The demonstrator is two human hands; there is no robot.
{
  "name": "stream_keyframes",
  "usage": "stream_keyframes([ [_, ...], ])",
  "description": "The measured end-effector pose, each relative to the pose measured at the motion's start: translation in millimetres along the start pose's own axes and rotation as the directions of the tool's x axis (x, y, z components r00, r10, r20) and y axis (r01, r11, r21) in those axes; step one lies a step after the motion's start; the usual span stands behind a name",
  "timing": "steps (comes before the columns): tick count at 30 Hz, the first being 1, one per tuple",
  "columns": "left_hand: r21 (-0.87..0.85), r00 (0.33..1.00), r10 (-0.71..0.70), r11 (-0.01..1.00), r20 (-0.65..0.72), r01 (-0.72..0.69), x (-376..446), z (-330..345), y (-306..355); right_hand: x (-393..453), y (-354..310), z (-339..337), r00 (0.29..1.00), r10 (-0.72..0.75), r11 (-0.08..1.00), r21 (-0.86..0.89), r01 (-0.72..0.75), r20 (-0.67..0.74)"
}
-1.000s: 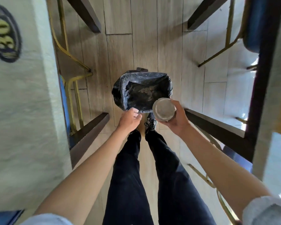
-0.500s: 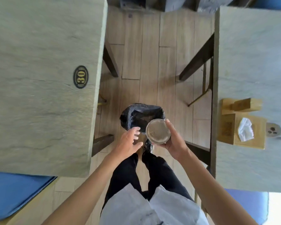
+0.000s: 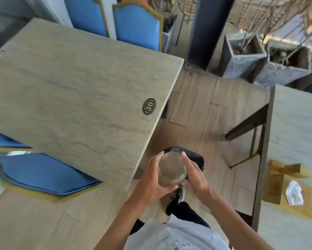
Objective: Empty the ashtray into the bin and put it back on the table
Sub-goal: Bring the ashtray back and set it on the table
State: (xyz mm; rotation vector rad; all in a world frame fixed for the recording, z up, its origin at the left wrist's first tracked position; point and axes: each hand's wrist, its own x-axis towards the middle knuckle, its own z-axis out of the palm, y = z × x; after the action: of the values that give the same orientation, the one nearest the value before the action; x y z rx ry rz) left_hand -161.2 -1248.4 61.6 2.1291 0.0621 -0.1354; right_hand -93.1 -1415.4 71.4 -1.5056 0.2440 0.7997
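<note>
Ashtray (image 3: 172,167) of round clear glass in curled left hand (image 3: 151,179), right hand (image 3: 194,174) flat against it: best lowered level onto grey stone desk (image 3: 79,87) leftward.

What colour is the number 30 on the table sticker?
Yellow, on a black oval sticker; the head view shows it.

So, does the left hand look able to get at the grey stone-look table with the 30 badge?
Probably yes: the left hand, holding the round glass ashtray, hangs beside that table's near edge, with nothing between.
</note>
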Motion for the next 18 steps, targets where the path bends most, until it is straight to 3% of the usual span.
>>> stream_keyframes([
  [13,-0.007,0.950,-0.066,0.998,-0.306,0.067,-172.6,-130.7,-66.6,-50.7,34.0,197.3,0.952,0.014,0.934,-0.344,0.097,0.307],
  [18,0.012,0.914,-0.136,0.988,-0.383,0.152,-228.2,-182.2,-100.1,-42.1,61.6,245.6,0.957,-0.109,0.860,-0.456,0.227,0.270],
])
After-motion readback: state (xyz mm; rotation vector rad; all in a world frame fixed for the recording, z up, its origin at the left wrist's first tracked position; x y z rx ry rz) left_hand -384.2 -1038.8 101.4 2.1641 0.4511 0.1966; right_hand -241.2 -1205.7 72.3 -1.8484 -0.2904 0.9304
